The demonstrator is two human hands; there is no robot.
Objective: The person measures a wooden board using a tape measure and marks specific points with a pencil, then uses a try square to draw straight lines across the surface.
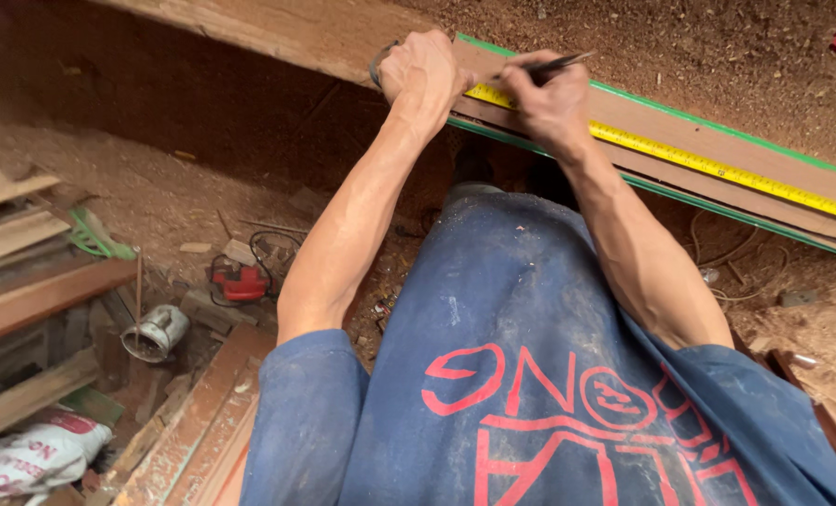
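A person's left hand is pressing flat on a yellow tape measure along the far board, steadying it while the right hand is pinching a pen to mark.

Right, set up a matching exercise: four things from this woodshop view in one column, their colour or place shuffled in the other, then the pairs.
Things:
1. tape measure
2. pen
3. power tool
4. sack

Colour or place:
A. white, bottom left corner
B. yellow, stretched along the board
C. red, on the sawdust floor
D. dark, in the right hand

Pairs: 1-B, 2-D, 3-C, 4-A. The left hand presses on the board.
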